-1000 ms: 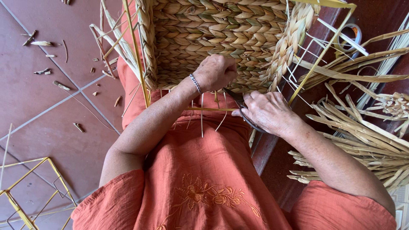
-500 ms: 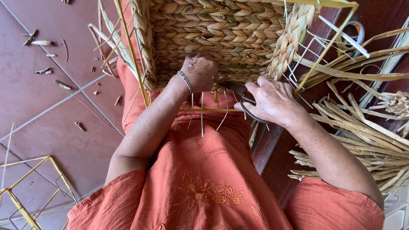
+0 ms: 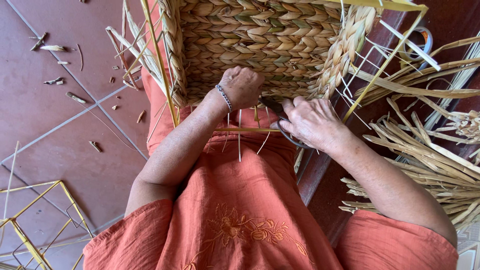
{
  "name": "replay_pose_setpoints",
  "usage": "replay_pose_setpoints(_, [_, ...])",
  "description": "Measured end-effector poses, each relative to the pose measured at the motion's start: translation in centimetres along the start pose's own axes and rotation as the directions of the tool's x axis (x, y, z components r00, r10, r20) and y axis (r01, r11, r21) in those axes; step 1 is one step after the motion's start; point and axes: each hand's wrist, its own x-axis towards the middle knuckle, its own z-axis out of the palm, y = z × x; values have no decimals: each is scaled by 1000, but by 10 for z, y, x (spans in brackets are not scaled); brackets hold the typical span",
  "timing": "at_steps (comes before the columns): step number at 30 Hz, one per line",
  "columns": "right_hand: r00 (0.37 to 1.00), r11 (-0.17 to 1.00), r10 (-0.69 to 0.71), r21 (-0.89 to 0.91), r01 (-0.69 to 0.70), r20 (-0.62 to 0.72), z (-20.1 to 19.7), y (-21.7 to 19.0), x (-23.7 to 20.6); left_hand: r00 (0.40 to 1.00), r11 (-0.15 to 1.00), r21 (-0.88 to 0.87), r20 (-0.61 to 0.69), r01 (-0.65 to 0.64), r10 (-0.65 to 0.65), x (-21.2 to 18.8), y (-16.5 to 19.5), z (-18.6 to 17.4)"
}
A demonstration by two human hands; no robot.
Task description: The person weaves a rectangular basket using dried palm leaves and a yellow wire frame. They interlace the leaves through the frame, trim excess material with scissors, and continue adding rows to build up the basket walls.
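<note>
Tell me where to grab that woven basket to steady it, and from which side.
Grip the woven basket at its thick braided corner edge on the left, coming from the floor side. That edge is bare and stands proud. The left hand and right hand, with scissors, crowd the lower rim.

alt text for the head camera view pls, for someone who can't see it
Seen from above, a person in an orange dress works on a woven straw basket on their lap; the left hand presses its lower edge, and the right hand holds dark metal scissors beside it. Loose dried straw strips lie to the right.
</note>
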Motion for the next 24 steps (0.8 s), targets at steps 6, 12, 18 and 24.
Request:
replay_pose_setpoints(6, [992,997,-62,40,67,-107,2,0,-5,988,989,-107,-102,103,-114,0,-4,5])
replay_pose_setpoints(12, [972,975,224,7,-224,-78,-19,5,0,985,984,-67,-15,168,-169,7,-6,26])
replay_pose_setpoints(18, [967,969,246,-26,-245,70,-21,-4,3,953,994,-35,-290,-108,93,17,-11,61])
replay_pose_setpoints(24, [967,968,248,14,-249,55,-15,-3,0,995,996,87,-98,18,-10,25,-6,66])
